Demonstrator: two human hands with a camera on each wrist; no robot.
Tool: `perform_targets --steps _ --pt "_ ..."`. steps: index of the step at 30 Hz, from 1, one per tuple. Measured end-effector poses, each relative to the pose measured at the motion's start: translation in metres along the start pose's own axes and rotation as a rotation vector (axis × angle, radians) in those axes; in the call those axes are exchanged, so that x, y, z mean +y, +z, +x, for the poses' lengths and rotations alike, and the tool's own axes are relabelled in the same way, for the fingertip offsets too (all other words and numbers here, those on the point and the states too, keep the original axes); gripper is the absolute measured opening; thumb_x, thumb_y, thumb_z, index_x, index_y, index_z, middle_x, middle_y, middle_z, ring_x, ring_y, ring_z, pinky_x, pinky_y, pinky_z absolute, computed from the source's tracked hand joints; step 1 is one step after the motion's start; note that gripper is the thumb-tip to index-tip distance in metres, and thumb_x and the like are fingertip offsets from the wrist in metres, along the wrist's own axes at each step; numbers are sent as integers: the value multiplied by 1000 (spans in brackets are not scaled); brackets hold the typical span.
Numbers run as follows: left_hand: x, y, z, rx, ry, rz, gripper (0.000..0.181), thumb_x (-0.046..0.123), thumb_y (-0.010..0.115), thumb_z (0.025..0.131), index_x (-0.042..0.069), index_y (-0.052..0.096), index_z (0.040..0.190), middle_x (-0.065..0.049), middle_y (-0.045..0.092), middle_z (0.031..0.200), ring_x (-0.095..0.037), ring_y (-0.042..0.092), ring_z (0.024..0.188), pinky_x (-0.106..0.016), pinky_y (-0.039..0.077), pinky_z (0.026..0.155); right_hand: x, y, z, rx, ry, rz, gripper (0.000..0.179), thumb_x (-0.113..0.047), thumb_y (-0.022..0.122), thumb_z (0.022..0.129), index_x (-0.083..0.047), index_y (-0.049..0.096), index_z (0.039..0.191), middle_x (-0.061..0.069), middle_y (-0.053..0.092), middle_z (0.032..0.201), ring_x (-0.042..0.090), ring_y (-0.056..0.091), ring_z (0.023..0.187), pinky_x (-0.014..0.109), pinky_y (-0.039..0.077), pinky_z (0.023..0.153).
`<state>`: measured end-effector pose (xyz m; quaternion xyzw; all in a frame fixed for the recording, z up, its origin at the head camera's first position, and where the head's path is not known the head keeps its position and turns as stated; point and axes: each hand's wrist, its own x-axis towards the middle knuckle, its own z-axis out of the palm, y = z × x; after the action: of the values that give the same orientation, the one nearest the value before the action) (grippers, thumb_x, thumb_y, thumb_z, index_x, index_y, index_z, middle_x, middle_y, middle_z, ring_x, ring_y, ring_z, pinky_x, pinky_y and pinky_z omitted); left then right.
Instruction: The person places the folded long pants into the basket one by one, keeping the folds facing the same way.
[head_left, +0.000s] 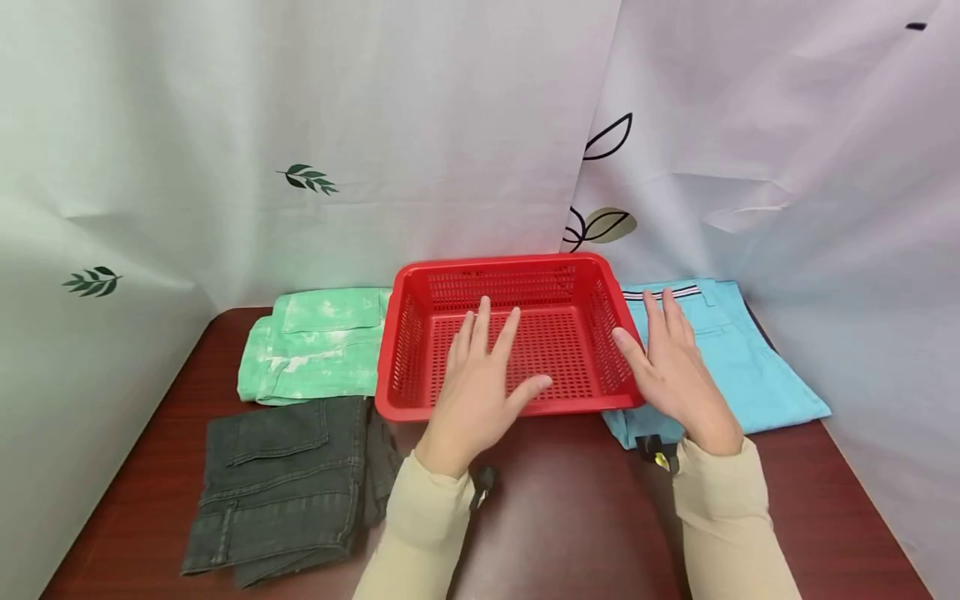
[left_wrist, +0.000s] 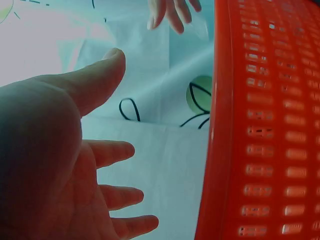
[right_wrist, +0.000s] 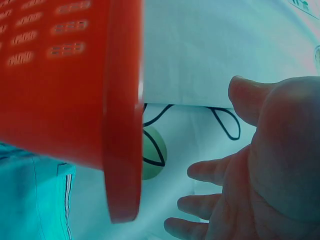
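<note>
A red perforated plastic basket (head_left: 502, 412) stands at the table's middle with nothing in it. My left hand (head_left: 480, 392) hovers over its front left part, fingers spread and holding nothing. Near the basket's right wall is my right hand (head_left: 675, 367), fingers extended, partly in front of folded light blue pants (head_left: 757, 375). In the left wrist view the left hand (left_wrist: 65, 140) appears apart from the basket wall (left_wrist: 265, 125). The right wrist view shows the right hand (right_wrist: 260, 170) likewise apart from the basket rim (right_wrist: 122, 125).
Folded green tie-dye pants (head_left: 315, 342) lie left of the basket, against its side. Nearer the front left are folded dark grey jeans (head_left: 285, 483). The dark red wooden table (head_left: 570, 517) is bordered by white curtains (head_left: 450, 125) with leaf prints at the back and sides.
</note>
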<state>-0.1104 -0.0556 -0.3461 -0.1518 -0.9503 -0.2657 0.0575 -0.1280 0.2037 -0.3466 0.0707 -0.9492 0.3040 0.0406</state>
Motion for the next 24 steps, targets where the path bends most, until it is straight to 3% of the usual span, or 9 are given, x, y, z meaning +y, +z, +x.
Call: perform_targets --steps 13,20,24 --pt "22 15 -4 -2 125 15 88 55 70 88 20 33 159 -11 15 167 -36 17 151 -56 26 117 15 -14 3 15 14 -29 81 -38 48 104 3 6 159 30 0 163 55 8 146 79 36 90" --pt "33 22 -5 7 206 50 83 54 69 89 15 39 156 -12 25 164 -34 25 149 -51 28 118 23 -20 5 13 33 -34 79 -38 47 104 4 8 159 32 2 162 56 6 146 81 31 94" --pt "42 26 -5 -9 251 67 81 55 68 90 14 41 155 -11 29 163 -32 28 148 -48 30 117 29 -21 6 13 36 -15 77 -42 41 106 5 9 158 34 4 161 57 6 146 81 22 101"
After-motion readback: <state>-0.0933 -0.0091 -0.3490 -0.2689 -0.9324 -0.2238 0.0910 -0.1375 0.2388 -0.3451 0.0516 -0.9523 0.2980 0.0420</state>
